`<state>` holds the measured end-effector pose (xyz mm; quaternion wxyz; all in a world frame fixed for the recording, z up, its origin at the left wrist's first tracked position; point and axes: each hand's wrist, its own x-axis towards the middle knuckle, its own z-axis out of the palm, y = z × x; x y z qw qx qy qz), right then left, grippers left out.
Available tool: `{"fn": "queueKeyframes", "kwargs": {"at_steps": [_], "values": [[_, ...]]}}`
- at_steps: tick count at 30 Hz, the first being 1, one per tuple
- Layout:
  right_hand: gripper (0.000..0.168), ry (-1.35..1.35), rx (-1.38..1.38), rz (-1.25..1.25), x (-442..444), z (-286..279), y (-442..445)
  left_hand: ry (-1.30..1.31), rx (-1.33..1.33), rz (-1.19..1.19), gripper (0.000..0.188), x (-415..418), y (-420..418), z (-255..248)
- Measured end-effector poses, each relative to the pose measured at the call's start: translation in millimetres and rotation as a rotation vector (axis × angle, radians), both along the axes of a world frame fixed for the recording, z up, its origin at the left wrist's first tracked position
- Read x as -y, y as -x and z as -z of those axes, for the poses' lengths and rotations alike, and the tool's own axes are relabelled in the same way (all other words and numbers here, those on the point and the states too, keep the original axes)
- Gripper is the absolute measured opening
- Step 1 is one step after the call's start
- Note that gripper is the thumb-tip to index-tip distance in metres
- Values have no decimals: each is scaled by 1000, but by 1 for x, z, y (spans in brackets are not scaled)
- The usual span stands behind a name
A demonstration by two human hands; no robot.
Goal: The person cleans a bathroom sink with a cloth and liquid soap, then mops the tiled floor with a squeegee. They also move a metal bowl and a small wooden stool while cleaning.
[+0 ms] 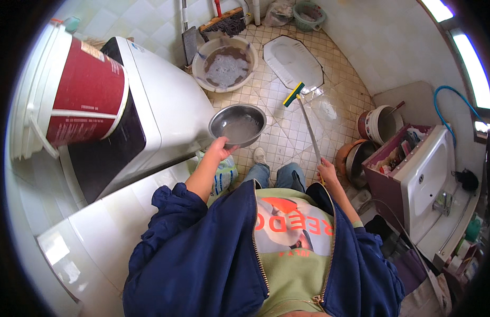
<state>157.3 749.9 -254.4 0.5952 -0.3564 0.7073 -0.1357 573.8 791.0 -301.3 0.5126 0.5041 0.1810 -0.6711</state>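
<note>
My left hand (222,149) grips the near rim of a stainless steel basin (245,123), which holds some cloudy water. The basin is held above the tiled floor, beside the washing machine. My right hand (327,172) is closed around the metal handle (309,123) of a long-handled floor squeegee. Its green and yellow head (293,94) reaches out near the close edge of a white squat toilet (292,59). Wet, shiny patches (324,107) show on the floor tiles there. Behind the steel basin, a large plastic tub (198,65) of dirty, foamy water stands on the floor.
A white washing machine (169,87) carries a red and white bucket (84,85) on my left. To my right are a sink (425,182), a paint bucket (383,123) and stacked pots (358,162). A broom (225,23) and a green basket (309,18) stand by the far wall.
</note>
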Motion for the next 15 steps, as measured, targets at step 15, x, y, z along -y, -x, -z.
{"fn": "queueKeyframes", "kwargs": {"at_steps": [15], "values": [[51,14,-238,-432,225,7,-52,-220,585,-158,76,218,-99,31]]}}
